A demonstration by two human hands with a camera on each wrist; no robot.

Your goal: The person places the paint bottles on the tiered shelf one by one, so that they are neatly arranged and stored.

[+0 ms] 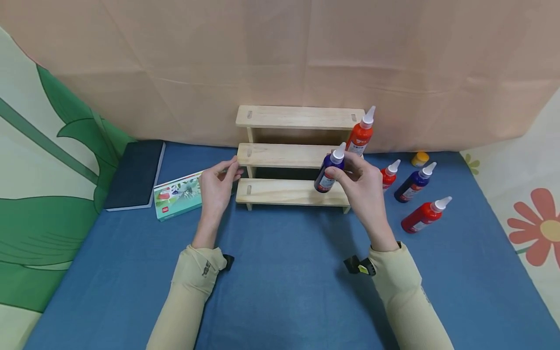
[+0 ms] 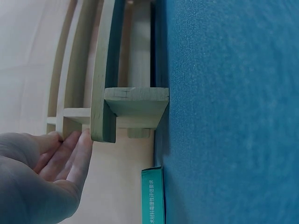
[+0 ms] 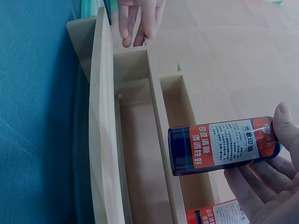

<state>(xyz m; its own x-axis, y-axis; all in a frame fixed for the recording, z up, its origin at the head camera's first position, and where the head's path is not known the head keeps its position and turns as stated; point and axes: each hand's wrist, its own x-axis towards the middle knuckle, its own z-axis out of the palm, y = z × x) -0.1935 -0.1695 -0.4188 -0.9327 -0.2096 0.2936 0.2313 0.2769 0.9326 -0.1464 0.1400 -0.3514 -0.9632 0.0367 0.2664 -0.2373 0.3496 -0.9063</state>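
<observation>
Nozzle [image 1: 340,149] upward, long axis near upright, blue bottle [image 1: 324,182] is pinched by right hand [image 1: 364,187], the left hand [image 1: 216,187] touching wooden shelf [image 1: 284,155].

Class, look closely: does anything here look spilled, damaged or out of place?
Nothing looks spilled or damaged; the blue bottle in the right hand seems intact. Only the green box stands out mildly: left of the shelf, it lies at a slant to the shelf's front edge.
</observation>
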